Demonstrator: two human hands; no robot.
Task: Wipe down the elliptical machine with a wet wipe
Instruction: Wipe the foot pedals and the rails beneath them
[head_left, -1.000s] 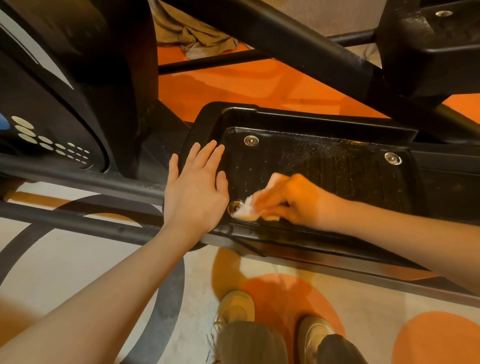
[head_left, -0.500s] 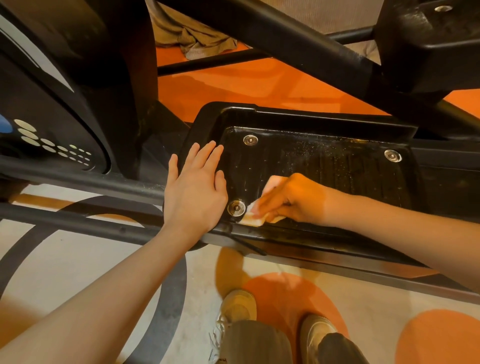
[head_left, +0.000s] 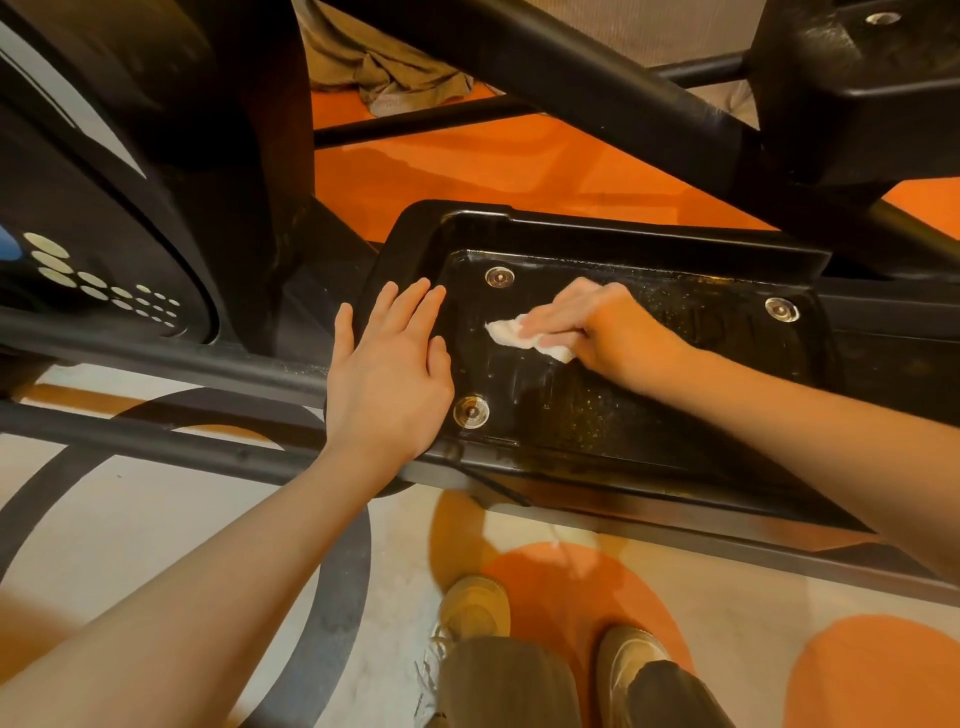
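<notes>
The black foot pedal (head_left: 649, 426) of the elliptical machine fills the middle of the head view, dusty on its ribbed floor and fixed with round silver bolts. My right hand (head_left: 602, 327) holds a crumpled white wet wipe (head_left: 511, 332) and presses it on the pedal floor near its left end, between the upper and lower bolts. My left hand (head_left: 389, 374) lies flat with straight fingers on the pedal's left rim.
Black frame bars (head_left: 156, 364) run left of the pedal and a thick bar (head_left: 597, 83) crosses above it. The flywheel housing (head_left: 104, 234) stands at the left. A crumpled cloth (head_left: 400, 78) lies on the orange floor behind. My shoes (head_left: 472, 608) are below.
My right hand has slid the wipe up from the lower-left bolt to the middle of the pedal's left end, baring that bolt. My left hand has stayed on the rim.
</notes>
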